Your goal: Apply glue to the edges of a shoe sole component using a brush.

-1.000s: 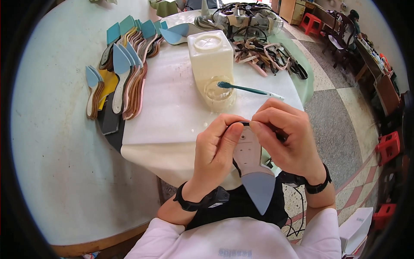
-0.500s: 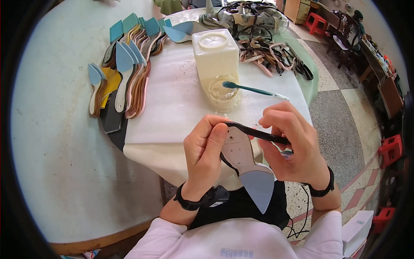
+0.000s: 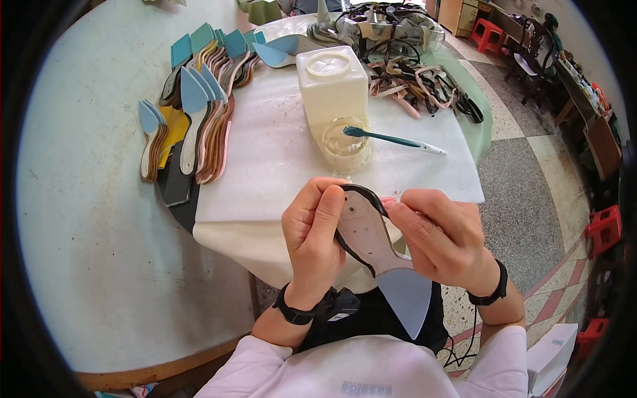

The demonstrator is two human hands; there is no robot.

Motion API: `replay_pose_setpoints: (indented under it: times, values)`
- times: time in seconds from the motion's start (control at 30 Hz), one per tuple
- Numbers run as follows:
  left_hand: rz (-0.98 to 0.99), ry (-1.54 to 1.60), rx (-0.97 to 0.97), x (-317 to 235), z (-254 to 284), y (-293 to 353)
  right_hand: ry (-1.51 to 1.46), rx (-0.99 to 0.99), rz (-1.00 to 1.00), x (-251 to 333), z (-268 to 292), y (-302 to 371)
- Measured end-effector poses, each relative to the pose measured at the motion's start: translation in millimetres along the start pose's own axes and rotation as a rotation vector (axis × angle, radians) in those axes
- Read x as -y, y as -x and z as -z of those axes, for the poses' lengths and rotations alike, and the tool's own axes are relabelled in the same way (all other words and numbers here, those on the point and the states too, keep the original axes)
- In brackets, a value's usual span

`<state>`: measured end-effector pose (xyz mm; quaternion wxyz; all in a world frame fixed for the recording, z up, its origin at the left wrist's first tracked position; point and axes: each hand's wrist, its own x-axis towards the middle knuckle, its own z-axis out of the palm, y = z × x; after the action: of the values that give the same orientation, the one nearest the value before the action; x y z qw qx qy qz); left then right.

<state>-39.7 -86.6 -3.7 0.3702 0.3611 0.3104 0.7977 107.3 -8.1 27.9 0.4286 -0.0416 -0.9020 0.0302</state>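
Between my hands is a shoe insole (image 3: 366,225), pale with small holes at its rounded heel and a grey-blue pointed toe piece (image 3: 406,300) hanging toward my lap. My left hand (image 3: 310,232) is closed on the heel's left side, thumb on top. A black edging strip (image 3: 366,193) runs round the heel rim. My right hand (image 3: 446,235) is closed at the insole's right edge, fingers pinching where the strip meets the rim. A bit of pink (image 3: 388,201) shows at those fingertips; what it belongs to is unclear. The strip's far end is hidden by my right hand.
A cut-open plastic jug (image 3: 335,93) holds pale paste at its front, with a green-tipped toothbrush (image 3: 395,138) across it. Stacked insoles (image 3: 215,126) lie on the left, loose strips (image 3: 421,86) at the back right. A white sheet (image 3: 259,179) covers the table. Red stools (image 3: 604,229) stand on the right.
My right hand has moved down and drawn the black strip from stretched out rightward to lying along the heel's right edge. The insole has shifted slightly, its toe moving right and down.
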Motion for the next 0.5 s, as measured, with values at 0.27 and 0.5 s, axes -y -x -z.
replay_pose_setpoints:
  times: [0.27, 0.5]
  values:
    - [0.015, 0.007, -0.039, 4, 0, 0, -0.013, 0.01, -0.002, -1, -5, 5]
    - [0.057, -0.003, -0.094, 3, -4, -1, -0.044, -0.026, 0.003, -1, -15, 10]
